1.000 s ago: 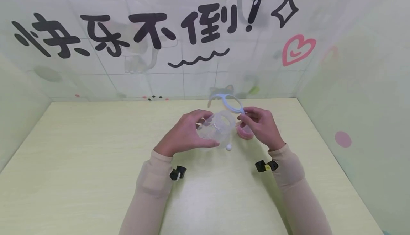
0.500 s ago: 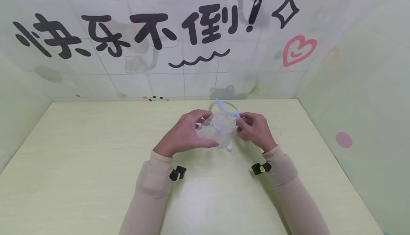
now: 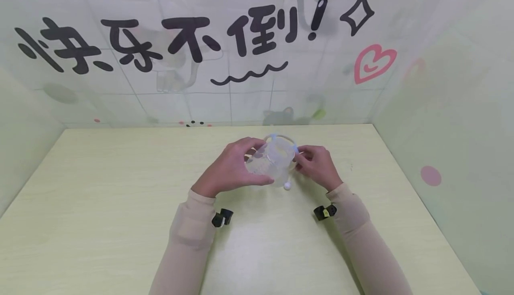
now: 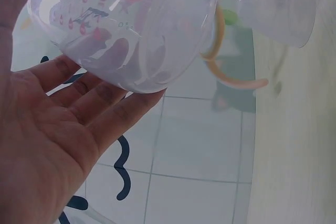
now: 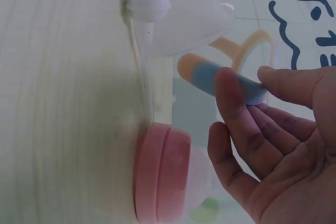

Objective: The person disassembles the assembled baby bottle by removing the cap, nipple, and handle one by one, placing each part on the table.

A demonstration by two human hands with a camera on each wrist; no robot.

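My left hand (image 3: 230, 168) grips a clear baby bottle (image 3: 259, 165), tilted with its wide mouth toward the right. Red measuring marks show on the bottle's wall in the left wrist view. My right hand (image 3: 319, 165) pinches a blue and orange bottle handle (image 5: 205, 74) between thumb and fingers. The handle's ring (image 3: 285, 137) overlaps the bottle mouth in the head view. Its orange arm (image 4: 236, 81) curves out beyond the mouth in the left wrist view. Below the right hand, a pink collar (image 5: 163, 177) stands on the table, mostly hidden in the head view.
A translucent domed cap (image 4: 278, 9) stands on the table near the bottle mouth. From the pink collar a clear straw (image 5: 148, 87) runs to a white ball (image 5: 149, 3). A printed wall panel (image 3: 249, 107) borders the table's (image 3: 120, 219) back edge.
My right hand has moved left and slightly down, bringing the handle's ring from above the bottle to its mouth. The left hand and bottle have stayed nearly still.
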